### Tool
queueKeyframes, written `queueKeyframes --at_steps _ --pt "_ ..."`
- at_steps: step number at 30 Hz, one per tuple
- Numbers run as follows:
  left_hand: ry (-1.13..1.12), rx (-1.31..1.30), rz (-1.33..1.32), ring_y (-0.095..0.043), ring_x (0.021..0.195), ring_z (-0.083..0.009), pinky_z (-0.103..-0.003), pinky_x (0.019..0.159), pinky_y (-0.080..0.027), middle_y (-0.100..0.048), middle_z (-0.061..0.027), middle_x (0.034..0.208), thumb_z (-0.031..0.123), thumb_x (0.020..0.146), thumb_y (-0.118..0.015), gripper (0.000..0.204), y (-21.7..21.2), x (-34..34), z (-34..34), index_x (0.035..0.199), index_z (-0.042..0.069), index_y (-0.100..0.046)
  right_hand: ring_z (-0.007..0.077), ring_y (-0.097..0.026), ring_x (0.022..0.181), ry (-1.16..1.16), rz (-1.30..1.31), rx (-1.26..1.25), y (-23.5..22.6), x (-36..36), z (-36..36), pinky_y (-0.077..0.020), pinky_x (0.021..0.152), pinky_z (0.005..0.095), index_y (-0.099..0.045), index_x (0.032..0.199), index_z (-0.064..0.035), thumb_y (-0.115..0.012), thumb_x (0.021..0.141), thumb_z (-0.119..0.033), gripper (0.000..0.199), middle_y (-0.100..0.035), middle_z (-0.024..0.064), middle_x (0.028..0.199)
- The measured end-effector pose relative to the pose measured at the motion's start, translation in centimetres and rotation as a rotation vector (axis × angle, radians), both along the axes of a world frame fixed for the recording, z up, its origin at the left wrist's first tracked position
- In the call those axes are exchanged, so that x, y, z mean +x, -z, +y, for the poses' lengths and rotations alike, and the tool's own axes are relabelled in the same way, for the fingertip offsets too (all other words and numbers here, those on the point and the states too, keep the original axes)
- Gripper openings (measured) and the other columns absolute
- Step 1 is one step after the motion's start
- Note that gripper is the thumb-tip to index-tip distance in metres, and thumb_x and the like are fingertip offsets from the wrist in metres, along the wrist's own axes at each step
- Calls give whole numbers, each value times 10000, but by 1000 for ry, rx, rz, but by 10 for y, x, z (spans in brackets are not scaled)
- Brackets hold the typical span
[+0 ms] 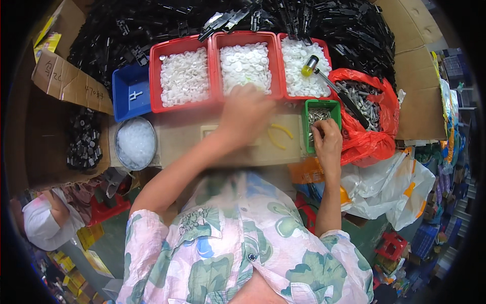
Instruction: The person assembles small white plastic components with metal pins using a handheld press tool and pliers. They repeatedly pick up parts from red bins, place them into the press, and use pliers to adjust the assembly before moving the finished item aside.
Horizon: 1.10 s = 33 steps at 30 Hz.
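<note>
My left hand (pixel 248 112) is smeared by motion at the front edge of the middle red bin (pixel 246 96), which is full of small white round plastic pieces (pixel 245 63). Whether its fingers hold anything is hidden. My right hand (pixel 328 138) reaches into a small green tray (pixel 306 124) of thin metal pins (pixel 319 114). Thumb and fingers come together there, and what lies between them cannot be made out. On the table between the hands rests a yellow-handled tool (pixel 280 136). Beneath my left wrist, a pale block (pixel 207 130) is partly covered.
Red bins of white pieces flank the middle one. At left are a blue bin (pixel 121 96) and a round bowl (pixel 135 143). A screwdriver (pixel 341 93) lies across a red bag (pixel 372 139) of grey parts. Black parts (pixel 334 25) pile up behind; cardboard walls (pixel 420 96) stand at the sides.
</note>
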<state>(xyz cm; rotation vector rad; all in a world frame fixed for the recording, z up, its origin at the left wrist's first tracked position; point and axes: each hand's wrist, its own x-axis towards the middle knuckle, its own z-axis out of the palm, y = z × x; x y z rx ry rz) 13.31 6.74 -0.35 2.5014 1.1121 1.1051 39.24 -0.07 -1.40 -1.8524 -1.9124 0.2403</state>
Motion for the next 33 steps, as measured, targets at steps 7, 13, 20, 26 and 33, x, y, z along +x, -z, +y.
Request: queueKeyframes --at_steps 7,13,20,26,33 --pt "-20 108 88 -566 920 -262 -401 831 -434 -611 -73 879 59 777 -684 105 1 48 63 873 73 -726 355 -612 845 -23 3 37 -2 1 3 -476 730 463 -650 869 -1 -699 830 -29 69 -617 155 865" --pt "78 151 260 -573 931 -259 -396 832 -449 -619 -70 852 57 766 -690 94 -4 52 84 850 68 -730 344 -611 811 -27 99 5 -2 6 5 -477 702 449 -613 908 6 -655 862 -16 67 -613 158 861" --pt "51 -302 -192 -622 781 -185 -341 709 -497 -705 -69 811 102 827 -754 126 -14 46 59 923 21 -754 273 -635 745 22 343 71 -20 -6 12 -502 690 373 -617 964 24 -627 886 16 79 -629 140 887" --pt "5 -1047 -661 -647 792 -72 -237 709 -515 -743 -58 886 141 913 -741 168 -17 36 20 999 -2 -764 235 -660 766 -87 496 170 -53 -45 19 -510 696 341 -675 986 14 -670 844 46 145 -658 119 886" --pt "-2 -977 -730 -657 814 -80 -243 739 -534 -747 -59 907 134 907 -747 177 -12 18 -1 1013 -8 -763 230 -651 745 -165 457 205 -53 -79 23 -510 686 342 -673 960 14 -678 826 63 143 -653 113 869"
